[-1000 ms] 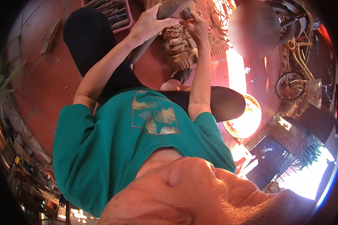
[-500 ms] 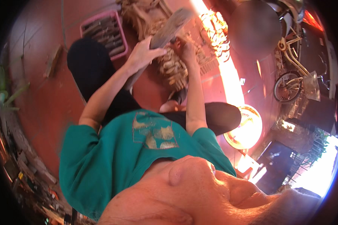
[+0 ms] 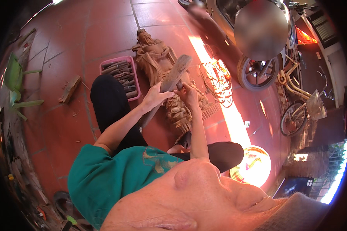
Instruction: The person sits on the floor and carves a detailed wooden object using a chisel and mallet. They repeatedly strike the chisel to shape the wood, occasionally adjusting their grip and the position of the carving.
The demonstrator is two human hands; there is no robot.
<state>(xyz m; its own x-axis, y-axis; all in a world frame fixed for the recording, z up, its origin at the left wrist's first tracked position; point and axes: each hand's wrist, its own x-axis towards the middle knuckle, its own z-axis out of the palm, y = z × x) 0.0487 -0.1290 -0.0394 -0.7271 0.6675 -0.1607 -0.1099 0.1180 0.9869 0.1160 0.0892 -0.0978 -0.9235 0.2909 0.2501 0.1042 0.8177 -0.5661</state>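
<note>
My left hand (image 3: pixel 156 97) is closed around a long, rough wooden board (image 3: pixel 176 71) that slants up and away from my lap. Close on its right, my right hand (image 3: pixel 189 96) has its fingers curled around a small dark tool (image 3: pixel 179 85), held against or very near the board's edge; its tip is hidden. Under and beyond both hands, a carved wooden statue (image 3: pixel 153 57) of a robed, bearded figure lies on the tiles. Left of it sits a pink basket (image 3: pixel 135 77) filled with several dark-handled hand tools (image 3: pixel 121 73).
A wood block (image 3: pixel 70 89) and small chips lie on the red tiled floor (image 3: pixel 104 34) at left, near a green plastic chair (image 3: pixel 14 77). Right of the statue is a coiled cable (image 3: pixel 218 82) in sunlight. A motorcycle (image 3: pixel 258 71) and a bicycle (image 3: pixel 295 119) stand further right.
The whole view has shifted, so the statue's head and more floor and motorcycle now show. Both hands keep their hold on the board and the dark tool.
</note>
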